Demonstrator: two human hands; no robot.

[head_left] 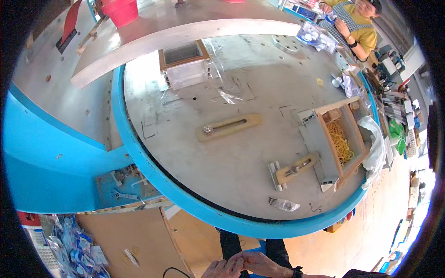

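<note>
At the lower edge, over my lap, my left hand (223,268) and my right hand (265,265) are brought together, fingers curled and meeting. Whatever lies between the fingertips, if anything, is too small or hidden to make out. A dark band (297,271) circles my right wrist. Both hands stay below the round metal table (222,176) with its blue rim, apart from its surface. Nearest to them on the tabletop is a small clear plastic bag (283,204) with something dark in it.
A wooden-framed box (320,139) holds yellow rubber bands (340,142). Slotted clamp bars (232,126) are bolted on the table. Another framed box (185,65) sits farther back. Blue-and-white packages (76,248) pile at lower left. Across the table, a person in a yellow top (364,39) handles a small blue-and-white item.
</note>
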